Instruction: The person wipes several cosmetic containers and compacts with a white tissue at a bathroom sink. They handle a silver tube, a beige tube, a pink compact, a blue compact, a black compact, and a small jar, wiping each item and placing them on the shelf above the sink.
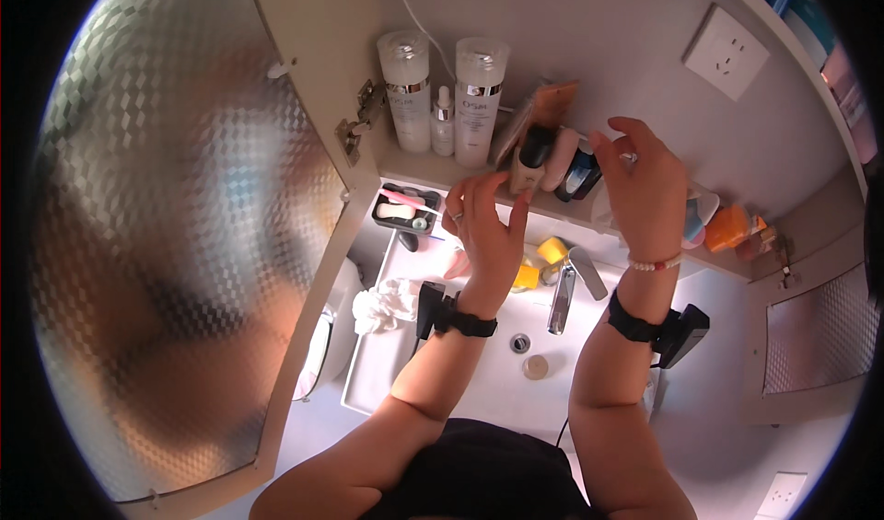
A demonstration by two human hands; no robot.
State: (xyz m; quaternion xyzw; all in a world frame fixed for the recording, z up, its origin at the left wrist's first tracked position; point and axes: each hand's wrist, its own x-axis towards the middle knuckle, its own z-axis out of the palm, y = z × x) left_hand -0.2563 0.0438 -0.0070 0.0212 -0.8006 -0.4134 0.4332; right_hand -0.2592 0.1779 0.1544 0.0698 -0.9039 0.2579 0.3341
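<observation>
My left hand (486,221) is at the front edge of the cabinet shelf, its fingers apart. Its thumb and fingertips come close to a beige bottle with a black cap (532,163); whether they touch it I cannot tell. My right hand (647,175) is raised over the shelf further right, fingers curved and spaced, holding nothing that I can see. Beside its thumb stand a small dark blue container (578,172) and a pink rounded item (560,159). Behind the bottle lean some flat packets, one orange-brown (556,103).
Two tall frosted bottles (405,97) and a dropper bottle (443,126) occupy the shelf's left. Orange items (727,228) sit at its right. An open mirrored door (184,244) flanks the left. Below are a sink (460,364), a faucet (564,299), a soap tray (405,209) and a white cloth (387,306).
</observation>
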